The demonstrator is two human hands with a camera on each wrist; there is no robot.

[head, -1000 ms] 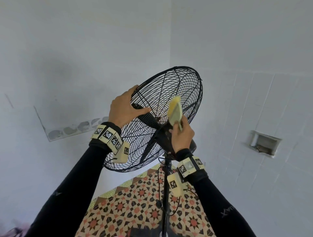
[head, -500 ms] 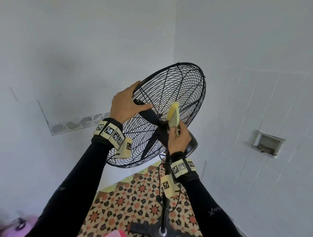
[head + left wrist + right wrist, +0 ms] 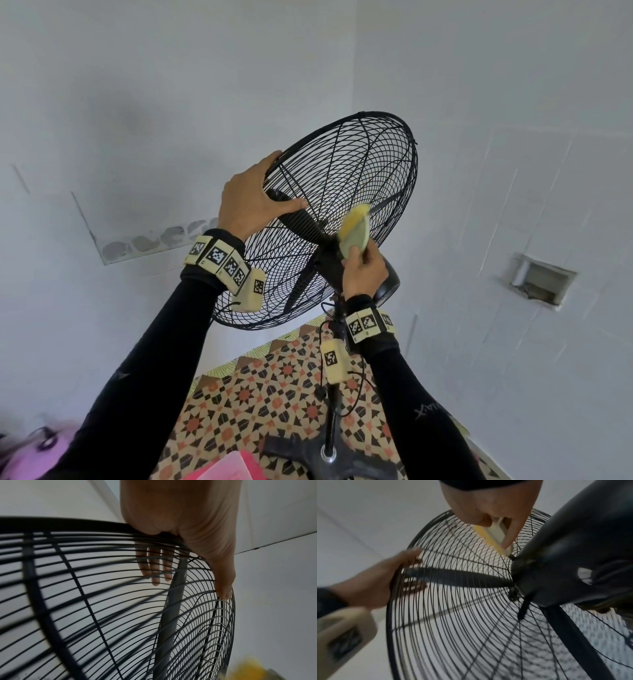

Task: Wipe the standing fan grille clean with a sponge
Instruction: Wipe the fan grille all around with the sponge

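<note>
Wiping the back of the fan grille (image 3: 346, 178) near the motor (image 3: 573, 555)
Left hand (image 3: 250, 202) clasps the rim to steady it; right hand (image 3: 363, 274) pinches sponge (image 3: 354, 233) on the wires; next likely sweep outward along the spokes, pressing lightly
</note>
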